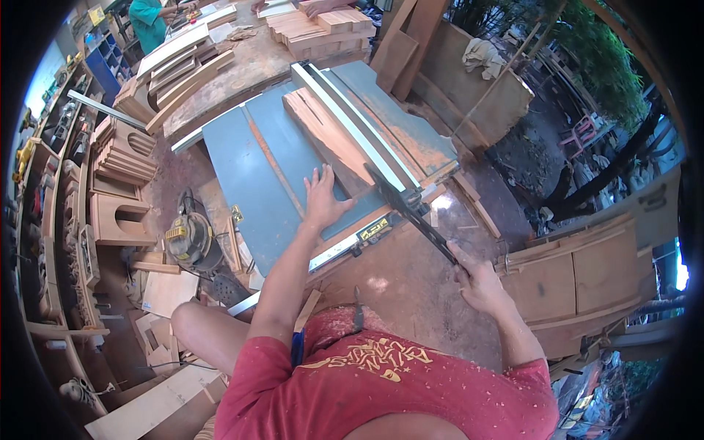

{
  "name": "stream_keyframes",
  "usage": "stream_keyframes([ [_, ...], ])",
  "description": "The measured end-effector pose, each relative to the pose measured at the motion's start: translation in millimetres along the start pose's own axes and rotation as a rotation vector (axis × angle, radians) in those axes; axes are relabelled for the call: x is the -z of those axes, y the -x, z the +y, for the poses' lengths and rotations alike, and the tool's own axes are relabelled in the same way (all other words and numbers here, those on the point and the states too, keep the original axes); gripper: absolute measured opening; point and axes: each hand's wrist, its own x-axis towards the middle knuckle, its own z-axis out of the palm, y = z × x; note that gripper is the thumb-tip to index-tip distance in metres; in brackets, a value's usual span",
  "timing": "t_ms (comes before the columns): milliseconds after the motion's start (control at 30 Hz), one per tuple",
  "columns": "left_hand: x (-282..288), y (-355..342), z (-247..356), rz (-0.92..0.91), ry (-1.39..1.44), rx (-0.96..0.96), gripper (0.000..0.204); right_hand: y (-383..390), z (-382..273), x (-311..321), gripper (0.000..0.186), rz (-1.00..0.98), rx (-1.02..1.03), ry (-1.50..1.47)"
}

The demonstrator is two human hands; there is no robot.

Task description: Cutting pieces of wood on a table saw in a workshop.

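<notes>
A pale wooden board [320,123] with a dark split lies on the blue-grey table saw [246,172], alongside the long metal rip fence [363,132]. My left hand [323,196] rests on the saw top left of the board's near end, fingers spread and holding nothing. My right hand [482,280], off the near right corner of the saw, is closed around the end of a long black push stick [419,222]. Its far end reaches the board's near end beside the fence; whether they touch I cannot tell. The saw blade cannot be made out.
A workbench [257,62] with stacked boards [323,31] stands beyond the saw, two people working there. At left are arched wooden pieces [121,218], a round dusty machine [192,238] and shelves [70,198]. Wooden panels [576,282] stand at right.
</notes>
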Motion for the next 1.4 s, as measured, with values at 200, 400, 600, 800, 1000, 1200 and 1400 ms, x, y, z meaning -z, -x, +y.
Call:
stream_keyframes([
  [200,10,-14,-9,-0.012,0.005,0.018,0.118,-28,-17,6,0.057,0.061,0.094,0.101],
  [400,17,-29,-29,-0.133,0.011,-0.014,0.125,-48,-23,-2,0.055,0.152,0.222,0.110],
  [600,26,-48,-47,-0.169,0.051,-0.044,0.113,-66,-41,1,0.054,0.091,0.091,0.132],
  [800,24,-75,-76,-0.183,0.144,-0.014,0.093,-87,-63,5,0.053,0.084,0.108,0.206],
  [1000,23,-83,-98,0.077,0.240,0.019,0.072,-113,-79,0,0.054,0.114,0.206,0.236],
  [1200,9,-45,-54,0.314,0.286,-0.166,0.042,-126,-71,13,0.053,0.133,0.168,0.260],
  [1400,27,-57,-63,0.368,0.049,-0.192,0.028,-142,-84,9,0.054,0.137,0.191,0.273],
])
